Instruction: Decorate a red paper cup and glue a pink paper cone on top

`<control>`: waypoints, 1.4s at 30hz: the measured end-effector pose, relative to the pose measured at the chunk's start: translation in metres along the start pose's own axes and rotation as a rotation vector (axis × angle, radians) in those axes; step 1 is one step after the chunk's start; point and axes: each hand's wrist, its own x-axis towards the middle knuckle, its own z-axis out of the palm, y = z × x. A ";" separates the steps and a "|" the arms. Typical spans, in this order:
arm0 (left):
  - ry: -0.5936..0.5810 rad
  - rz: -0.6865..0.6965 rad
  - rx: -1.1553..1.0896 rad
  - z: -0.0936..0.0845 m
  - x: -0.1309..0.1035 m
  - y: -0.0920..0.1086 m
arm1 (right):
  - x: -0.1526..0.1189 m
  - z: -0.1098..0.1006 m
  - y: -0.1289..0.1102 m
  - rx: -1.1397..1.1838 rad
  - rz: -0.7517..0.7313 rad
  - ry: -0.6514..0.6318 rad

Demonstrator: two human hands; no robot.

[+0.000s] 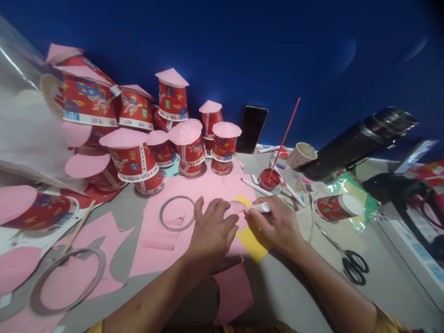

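My right hand [279, 226] grips a white marker pen [259, 208], its tip end pointing left over a strip of yellow paper [258, 247]. A thin round outline or clear disc [239, 202] lies partly over the yellow strip; I cannot tell which it is. With fingers spread, my left hand [213, 229] rests at the left edge of that round shape. Beneath both lies a large pink paper sheet [149, 254]. Left of my left hand, a grey ring [177, 198] sits on the pink sheet, beside a rolled pink piece [159, 243].
Red paper cups [135, 162] with pink cone tops stand stacked behind and left. A larger grey ring [93, 286] lies front left. Scissors [352, 263], a red paint pot [268, 179], a black flask [360, 143] and a cup in plastic [333, 206] are right. A phone [252, 129] leans behind.
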 end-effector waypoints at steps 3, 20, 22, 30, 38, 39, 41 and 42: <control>-0.001 -0.004 0.002 0.000 0.000 0.001 | -0.001 0.003 -0.005 0.014 -0.046 -0.019; -0.013 -0.025 0.000 0.002 0.002 0.001 | -0.006 0.006 -0.008 -0.046 -0.123 -0.057; -0.019 -0.030 -0.003 0.002 0.002 0.001 | -0.005 0.007 -0.004 -0.111 -0.132 -0.059; -0.029 -0.041 -0.025 -0.002 0.001 0.003 | -0.005 0.000 -0.002 -0.023 -0.133 -0.053; -0.053 -0.042 -0.033 -0.006 0.001 0.004 | -0.002 -0.007 -0.002 -0.087 -0.061 0.006; -0.059 -0.044 -0.034 -0.006 0.001 0.004 | -0.002 -0.006 -0.004 -0.057 -0.057 0.018; -0.066 -0.053 -0.027 -0.007 0.002 0.005 | -0.003 -0.001 -0.007 -0.003 -0.079 -0.014; -0.071 -0.058 -0.022 -0.007 0.002 0.006 | -0.004 0.002 -0.009 0.010 -0.096 -0.047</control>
